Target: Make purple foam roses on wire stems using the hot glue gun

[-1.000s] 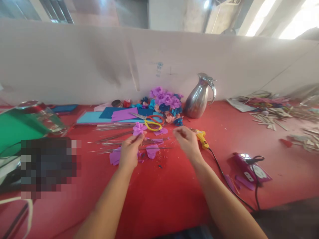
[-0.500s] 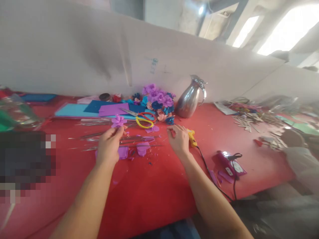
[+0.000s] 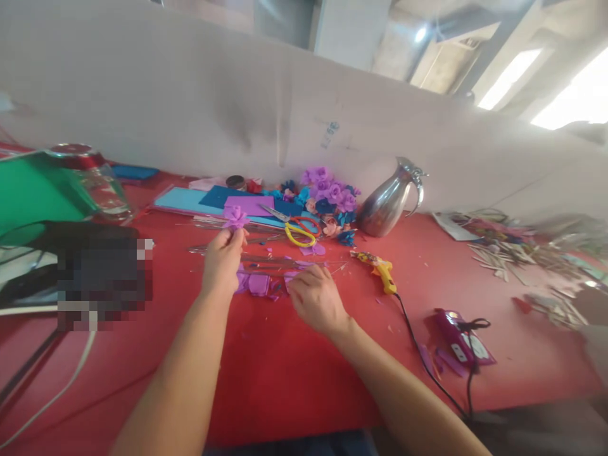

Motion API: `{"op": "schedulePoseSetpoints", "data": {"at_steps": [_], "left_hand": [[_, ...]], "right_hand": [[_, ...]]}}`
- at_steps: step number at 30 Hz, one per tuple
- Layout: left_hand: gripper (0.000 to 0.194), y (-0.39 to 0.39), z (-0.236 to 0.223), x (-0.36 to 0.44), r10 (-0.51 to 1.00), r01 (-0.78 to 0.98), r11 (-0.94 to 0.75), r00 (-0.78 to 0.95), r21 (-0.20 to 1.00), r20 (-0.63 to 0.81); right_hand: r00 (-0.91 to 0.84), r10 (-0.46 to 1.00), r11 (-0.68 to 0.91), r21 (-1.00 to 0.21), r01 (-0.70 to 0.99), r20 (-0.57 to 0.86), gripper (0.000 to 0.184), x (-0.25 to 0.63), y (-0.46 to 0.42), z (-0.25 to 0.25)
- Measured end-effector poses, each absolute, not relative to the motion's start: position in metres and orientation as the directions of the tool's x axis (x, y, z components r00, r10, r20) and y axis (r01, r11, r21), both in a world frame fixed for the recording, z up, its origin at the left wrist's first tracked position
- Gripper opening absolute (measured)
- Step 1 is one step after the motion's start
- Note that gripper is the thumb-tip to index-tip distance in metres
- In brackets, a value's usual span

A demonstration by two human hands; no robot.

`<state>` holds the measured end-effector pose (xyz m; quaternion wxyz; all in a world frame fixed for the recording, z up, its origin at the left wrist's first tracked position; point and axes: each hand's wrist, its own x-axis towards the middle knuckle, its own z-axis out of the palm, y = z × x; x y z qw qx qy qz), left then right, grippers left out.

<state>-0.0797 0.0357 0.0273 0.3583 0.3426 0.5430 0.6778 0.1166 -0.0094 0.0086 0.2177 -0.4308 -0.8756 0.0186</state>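
Note:
My left hand [image 3: 222,261] is closed around the base of a small purple paper flower [image 3: 235,218], held upright above the red table [image 3: 294,367]. My right hand [image 3: 314,299] reaches down onto purple paper petals [image 3: 259,284] lying among thin metal wires [image 3: 266,261]; its fingers are curled over a petal piece, and what they grip is partly hidden. A yellow glue gun [image 3: 384,272] lies to the right of my right hand, its black cord trailing toward the table's near edge.
Scissors with red and yellow handles [image 3: 297,229] lie on blue and purple foam sheets [image 3: 223,202]. A heap of finished paper flowers [image 3: 327,199] and a metal jug [image 3: 389,199] stand by the white wall. Wooden sticks [image 3: 503,253] litter the right side. A green sheet [image 3: 28,196] sits left.
My right hand has left the glue gun's side and moved left and down onto the purple petals. The left hand keeps holding the flower. The view has swung left.

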Motion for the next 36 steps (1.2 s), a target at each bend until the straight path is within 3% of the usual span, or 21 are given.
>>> {"op": "schedulePoseSetpoints", "data": {"at_steps": [3, 6, 15, 19, 22, 25, 27, 29, 33, 36], "left_hand": [[0.029, 0.037, 0.025, -0.077, 0.862, -0.124, -0.178, -0.498, 0.976, 0.094], [0.028, 0.038, 0.024, -0.073, 0.874, -0.125, -0.171, -0.477, 0.977, 0.092], [0.023, 0.035, 0.024, -0.063, 0.893, -0.121, -0.105, -0.449, 0.987, 0.04], [0.021, 0.033, 0.026, -0.053, 0.908, -0.166, -0.121, -0.418, 0.979, 0.041], [0.02, 0.028, 0.026, -0.04, 0.932, -0.184, -0.032, -0.361, 0.982, -0.038], [0.025, 0.018, 0.023, -0.02, 0.967, -0.236, 0.076, -0.219, 0.969, -0.129], [0.03, 0.01, 0.021, -0.005, 0.986, -0.304, 0.118, -0.073, 0.945, -0.147], [0.032, 0.003, 0.018, 0.007, 0.993, -0.355, 0.108, -0.013, 0.928, -0.121], [0.03, -0.002, 0.015, 0.014, 0.984, -0.347, 0.095, -0.109, 0.933, -0.141], [0.027, -0.002, 0.017, 0.011, 0.989, -0.251, 0.138, -0.023, 0.958, -0.148]], "right_hand": [[-0.299, 0.906, 0.362, -0.186, 0.913, 0.299, 0.021, 0.133, 0.021, 0.013], [-0.148, 0.966, 0.178, -0.128, 0.976, 0.214, 0.019, 0.144, 0.054, 0.014], [0.032, 0.984, 0.046, -0.421, 0.906, 0.178, 0.016, 0.157, 0.082, 0.012], [0.094, 0.988, 0.017, -0.682, 0.731, 0.126, 0.013, 0.172, 0.072, 0.014], [0.052, 0.998, 0.013, -0.848, 0.53, 0.048, 0.022, 0.171, 0.055, 0.015], [-0.012, 1.0, -0.02, -0.973, 0.229, -0.023, 0.031, 0.159, 0.031, 0.012], [-0.074, 0.989, -0.143, -0.971, -0.19, -0.131, 0.032, 0.148, 0.016, 0.009], [-0.116, 0.969, -0.246, -0.871, -0.426, -0.217, 0.034, 0.138, 0.004, 0.005], [-0.111, 0.955, -0.296, -0.836, -0.462, -0.276, 0.031, 0.133, -0.014, 0.008], [-0.012, 0.984, -0.172, -0.94, -0.296, -0.176, 0.03, 0.139, -0.022, 0.014]]}}
